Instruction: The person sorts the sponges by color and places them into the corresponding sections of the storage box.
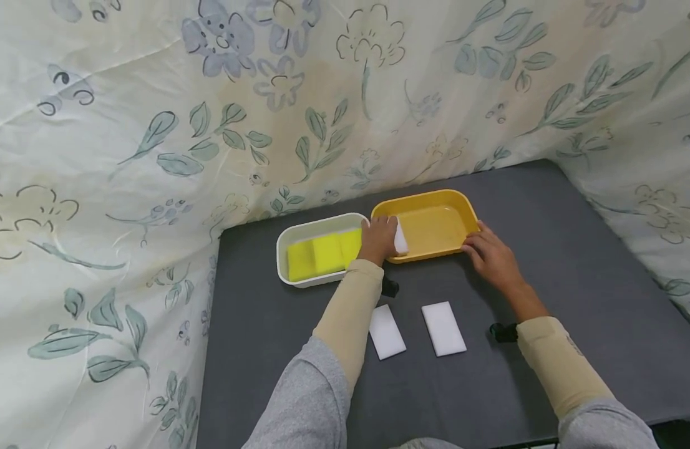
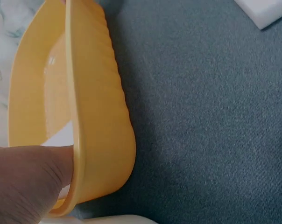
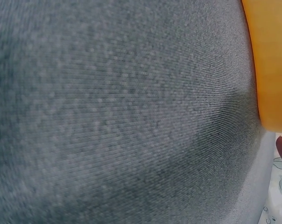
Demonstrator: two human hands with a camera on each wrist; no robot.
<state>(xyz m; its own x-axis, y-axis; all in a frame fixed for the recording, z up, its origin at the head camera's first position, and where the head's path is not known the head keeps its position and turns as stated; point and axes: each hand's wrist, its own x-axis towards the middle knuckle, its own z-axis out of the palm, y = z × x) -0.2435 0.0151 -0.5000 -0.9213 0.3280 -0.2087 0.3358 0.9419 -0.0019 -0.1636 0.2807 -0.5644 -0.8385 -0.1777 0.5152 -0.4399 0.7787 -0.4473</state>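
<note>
Yellow tray (image 1: 440,229): left hand (image 1: 377,238) reaches in, grip unclear; right hand (image 1: 493,257) touches its corner, fingers (image 1: 486,233) spread.

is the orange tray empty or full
Neither: the orange tray holds a white block at its left end, by the left hand; most floor shows bare.

White tub (image 1: 310,232): one, centre
Yellow tub (image 1: 437,226): one, right of centre
Yellow sponges (image 1: 327,254): three visible
White blocks (image 1: 445,328): three visible, two below centre
Left hand (image 1: 377,238): one
Right hand (image 1: 493,257): one
Table (image 1: 300,349): one
</note>
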